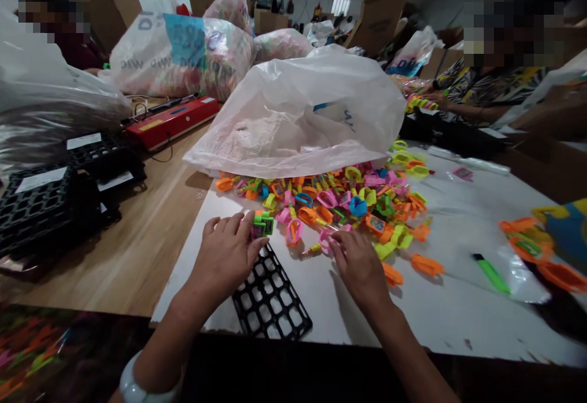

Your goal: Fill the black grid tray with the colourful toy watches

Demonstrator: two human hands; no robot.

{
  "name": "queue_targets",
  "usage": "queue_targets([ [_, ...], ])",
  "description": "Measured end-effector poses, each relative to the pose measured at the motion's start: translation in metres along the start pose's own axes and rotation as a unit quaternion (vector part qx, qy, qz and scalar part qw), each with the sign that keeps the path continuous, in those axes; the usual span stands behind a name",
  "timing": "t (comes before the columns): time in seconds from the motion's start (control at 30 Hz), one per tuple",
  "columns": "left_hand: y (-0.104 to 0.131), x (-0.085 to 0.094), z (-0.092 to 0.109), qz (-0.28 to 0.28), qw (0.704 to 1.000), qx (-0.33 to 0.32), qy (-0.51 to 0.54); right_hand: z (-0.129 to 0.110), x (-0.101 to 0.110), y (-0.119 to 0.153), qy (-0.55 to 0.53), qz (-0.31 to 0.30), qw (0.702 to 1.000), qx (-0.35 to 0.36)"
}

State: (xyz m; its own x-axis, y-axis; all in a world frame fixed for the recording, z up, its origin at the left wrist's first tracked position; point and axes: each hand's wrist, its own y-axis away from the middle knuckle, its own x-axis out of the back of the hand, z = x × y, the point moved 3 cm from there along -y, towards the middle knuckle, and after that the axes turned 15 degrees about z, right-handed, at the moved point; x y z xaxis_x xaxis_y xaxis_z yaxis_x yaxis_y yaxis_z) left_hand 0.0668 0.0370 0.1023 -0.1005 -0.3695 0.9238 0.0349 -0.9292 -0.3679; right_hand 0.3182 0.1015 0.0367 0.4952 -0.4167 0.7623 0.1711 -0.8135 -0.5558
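A heap of small bright plastic toy watches (348,198) in orange, pink, green and blue spills from under a big translucent plastic bag (302,115) onto a white board (440,305). My left hand (227,256) grips a few of the watches (261,224) at the far end of a black grid tray (270,299) that lies on the board. My right hand (360,265) pinches a pink watch (326,239) at the near edge of the heap.
Stacked black grid trays (41,207) and a red sealing device (172,122) sit on the wooden table (137,256) to the left. Full plastic bags (183,54) stand behind. A green marker (490,272) lies right. Other people sit at far left and far right.
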Motion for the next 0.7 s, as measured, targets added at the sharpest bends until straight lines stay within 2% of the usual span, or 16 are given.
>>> queue_targets([
  [0.07,-0.001,0.0,0.001,-0.003,1.0,0.005,-0.005,-0.011,-0.009,0.0,0.038,-0.05,0.995,-0.071],
  [0.13,-0.001,0.001,0.001,-0.009,1.0,0.01,-0.007,-0.021,-0.02,0.003,0.079,-0.109,0.985,-0.105],
  [0.23,-0.001,0.002,0.0,-0.018,1.0,0.013,-0.001,-0.024,-0.027,0.011,0.105,-0.168,0.978,-0.07],
  [0.3,0.0,0.002,-0.001,-0.018,1.0,0.012,0.006,-0.018,-0.021,0.015,0.092,-0.18,0.978,-0.05],
  [0.4,0.001,0.004,-0.003,-0.017,1.0,0.015,0.016,-0.012,-0.005,0.013,0.053,-0.164,0.984,-0.051],
  [0.47,0.001,0.005,-0.004,-0.018,0.999,0.023,0.017,-0.014,0.003,0.008,0.072,-0.153,0.982,-0.084],
  [0.57,-0.001,0.006,-0.004,-0.019,0.999,0.037,0.015,-0.019,0.003,0.006,0.124,-0.199,0.96,-0.155],
  [0.63,-0.002,0.006,-0.004,-0.022,0.999,0.043,0.016,-0.021,-0.002,0.008,0.1,-0.234,0.95,-0.18],
  [0.7,-0.003,0.005,-0.004,-0.024,0.998,0.047,0.019,-0.017,-0.005,0.011,0.052,-0.226,0.951,-0.204],
])
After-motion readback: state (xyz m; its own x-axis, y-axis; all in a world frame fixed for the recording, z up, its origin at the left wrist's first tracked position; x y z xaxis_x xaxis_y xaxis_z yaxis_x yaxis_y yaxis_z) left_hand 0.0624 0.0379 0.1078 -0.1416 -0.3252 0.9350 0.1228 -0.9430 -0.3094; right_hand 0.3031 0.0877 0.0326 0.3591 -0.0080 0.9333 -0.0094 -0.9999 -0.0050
